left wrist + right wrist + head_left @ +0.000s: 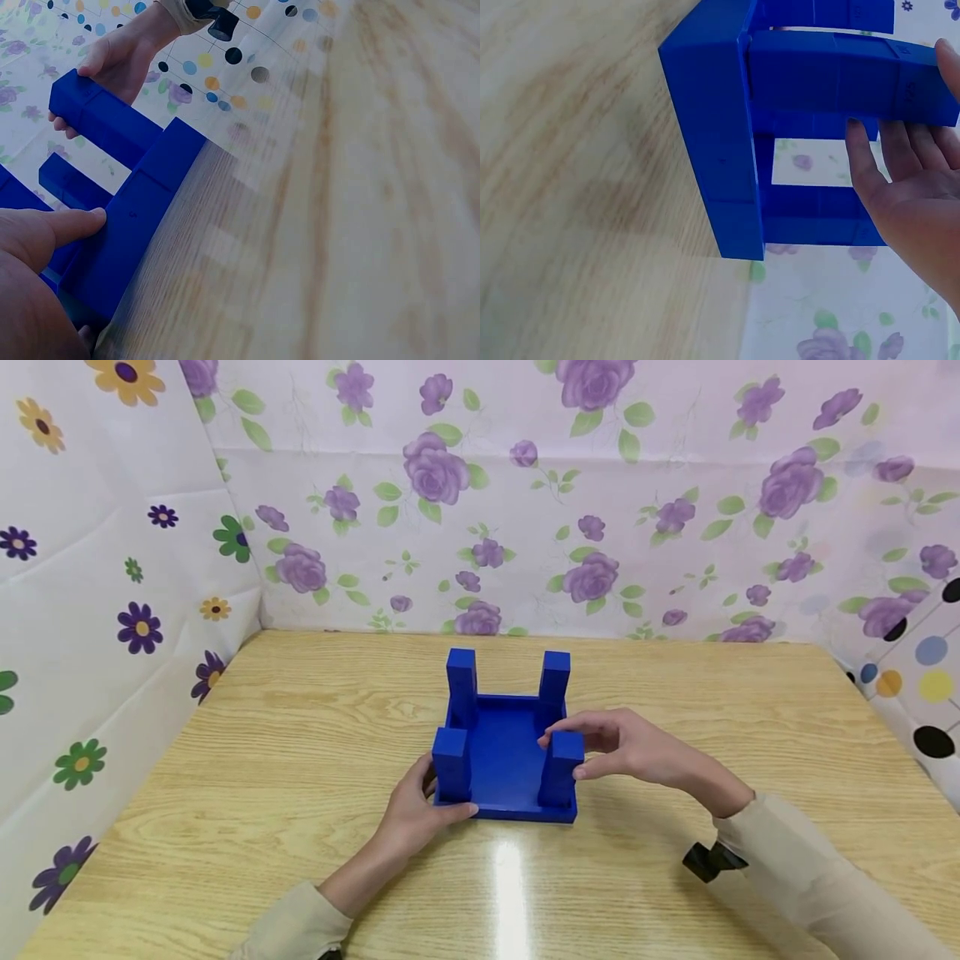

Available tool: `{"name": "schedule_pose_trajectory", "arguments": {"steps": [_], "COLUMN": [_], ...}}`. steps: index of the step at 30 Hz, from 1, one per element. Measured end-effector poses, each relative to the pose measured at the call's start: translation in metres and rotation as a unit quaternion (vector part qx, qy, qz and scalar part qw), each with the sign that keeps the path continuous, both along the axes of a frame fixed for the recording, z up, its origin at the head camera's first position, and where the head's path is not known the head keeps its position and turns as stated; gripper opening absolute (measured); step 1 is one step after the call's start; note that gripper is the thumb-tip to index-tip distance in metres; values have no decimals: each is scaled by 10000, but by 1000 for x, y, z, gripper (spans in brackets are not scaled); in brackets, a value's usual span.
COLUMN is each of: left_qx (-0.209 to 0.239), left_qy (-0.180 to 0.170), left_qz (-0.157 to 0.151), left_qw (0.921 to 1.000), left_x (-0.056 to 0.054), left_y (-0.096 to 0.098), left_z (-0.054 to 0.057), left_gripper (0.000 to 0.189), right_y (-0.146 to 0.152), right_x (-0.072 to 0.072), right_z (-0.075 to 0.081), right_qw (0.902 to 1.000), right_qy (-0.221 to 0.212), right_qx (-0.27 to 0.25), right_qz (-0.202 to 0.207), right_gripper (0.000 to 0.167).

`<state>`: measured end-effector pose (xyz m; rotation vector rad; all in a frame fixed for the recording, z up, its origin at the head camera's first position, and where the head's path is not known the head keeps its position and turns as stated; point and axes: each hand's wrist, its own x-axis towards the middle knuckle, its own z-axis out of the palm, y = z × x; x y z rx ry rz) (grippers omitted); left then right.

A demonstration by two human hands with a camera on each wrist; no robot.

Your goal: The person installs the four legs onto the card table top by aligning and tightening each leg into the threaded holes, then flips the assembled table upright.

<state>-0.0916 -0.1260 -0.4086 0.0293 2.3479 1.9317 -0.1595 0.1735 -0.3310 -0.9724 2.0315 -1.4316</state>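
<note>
A square blue base with a low raised rim lies on the table, an upright blue post at each corner, like a small upturned table. My left hand holds its near left corner, with the thumb on the front wall; the other fingers are mostly hidden behind the corner. The near left post stands just above that hand. Around the near right post, close to its top, my right hand pinches with thumb on one side and fingers on the other. In the right wrist view, this post joins the base's corner.
The wood-grain table extends on all sides of the base. Behind it hangs a sheet with purple flowers; a daisy-patterned sheet closes the left, a dotted one the right. A black strap is at the right sleeve.
</note>
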Motion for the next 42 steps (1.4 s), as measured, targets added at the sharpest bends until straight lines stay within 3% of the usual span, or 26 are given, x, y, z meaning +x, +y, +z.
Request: {"name": "schedule_pose_trajectory", "arguments": {"steps": [11,18,22,30,35,42], "left_qx": [25,30,29,-2,-23,-26], "left_qy": [8,28,57,58,31,15], "left_qz": [2,-17,-7,21,29,36], "left_qw": [10000,10000,10000,10000,10000,10000], "left_x": [0,0,0,-1,-1,-1], "left_y": [0,1,1,0,0,1], "left_z": [0,0,0,0,0,0], "left_gripper": [83,82,82,82,82,82], "right_y": [-5,-8,-11,-21,-28,-30], "right_x": [2,10,14,25,30,33], "right_z": [1,-2,-5,-10,-12,-15], "right_qw": [9995,9948,9862,9599,9473,9387], "right_qy": [232,689,1043,1859,2154,2322], "right_qx": [171,389,548,565,483,487], "right_qz": [-95,-647,-1165,-2021,-2323,-2502], "right_gripper": [47,44,46,42,41,41]}}
